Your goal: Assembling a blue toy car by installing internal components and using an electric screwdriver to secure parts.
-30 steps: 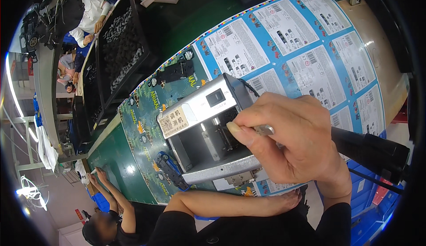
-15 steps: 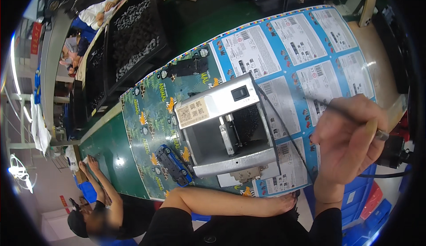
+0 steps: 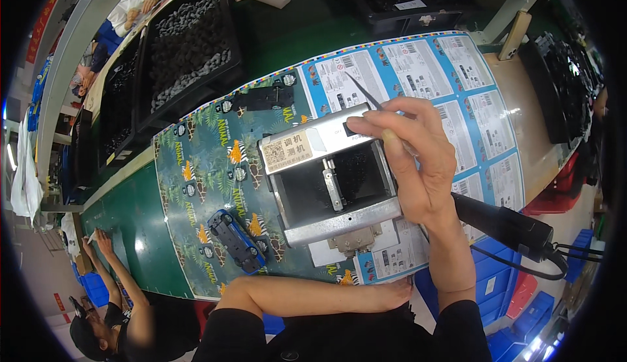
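My right hand [image 3: 424, 166] reaches over a silver screw feeder [image 3: 333, 228], with fingertips at the dark switch on its top panel, mostly covering it. Between the fingers sits a thin, dark, pointed tool [image 3: 367, 91], its tip pointing away from me. A narrow metal rail [image 3: 333, 185] crosses the feeder's black bin, which holds small dark pieces. My left forearm lies along the near table edge, and my left hand [image 3: 395, 293] rests at the feeder's near right, its fingers hidden. Left of the feeder a blue toy car [image 3: 238, 241] lies with its black underside up.
Printed sheets [image 3: 307, 81] cover the green table. A black toy part [image 3: 269, 97] lies beyond the feeder. Black trays [image 3: 225, 9] of small grey and black parts stand far left. A black corded power screwdriver [image 3: 503, 228] is beside my right wrist. A co-worker [image 3: 124, 316] sits at left.
My right hand has moved left from beside the feeder onto its switch, with the pointed tool still in it. The view has shifted, and the power screwdriver now shows beside my wrist.
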Tool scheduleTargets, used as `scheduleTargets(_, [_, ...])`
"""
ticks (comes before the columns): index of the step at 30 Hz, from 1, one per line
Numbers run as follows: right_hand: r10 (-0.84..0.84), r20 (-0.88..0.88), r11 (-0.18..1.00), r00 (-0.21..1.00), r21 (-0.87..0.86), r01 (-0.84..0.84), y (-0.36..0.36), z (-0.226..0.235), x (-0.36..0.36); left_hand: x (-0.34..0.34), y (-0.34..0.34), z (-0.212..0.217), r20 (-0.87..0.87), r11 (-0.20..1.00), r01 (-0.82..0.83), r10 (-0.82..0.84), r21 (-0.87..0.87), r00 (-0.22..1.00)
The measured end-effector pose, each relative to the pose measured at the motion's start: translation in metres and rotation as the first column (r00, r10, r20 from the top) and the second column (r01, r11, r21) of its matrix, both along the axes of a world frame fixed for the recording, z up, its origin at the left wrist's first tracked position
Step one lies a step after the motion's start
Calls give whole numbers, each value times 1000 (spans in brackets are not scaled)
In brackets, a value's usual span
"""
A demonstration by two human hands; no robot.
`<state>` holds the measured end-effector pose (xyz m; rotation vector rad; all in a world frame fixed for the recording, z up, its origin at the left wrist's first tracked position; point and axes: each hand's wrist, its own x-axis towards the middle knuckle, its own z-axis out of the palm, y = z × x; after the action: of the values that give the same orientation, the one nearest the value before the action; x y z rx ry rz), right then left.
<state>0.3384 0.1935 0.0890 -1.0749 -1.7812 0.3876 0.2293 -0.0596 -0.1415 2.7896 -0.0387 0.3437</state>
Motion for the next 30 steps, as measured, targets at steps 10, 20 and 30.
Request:
scheduleTargets(10, [-12,-53,981,999,191,22,2,-22,15,0,41,54,-160,968,126,-92,215,983])
scheduleTargets(20, [29,-294,958,955,280,58,8,-33,21,13,43,80,-345,971,77,6,227,939])
scheduleTargets(30, [57,-234,965,971,262,7,6,-28,24,8,46,84,-325,953,102,-3,286,946])
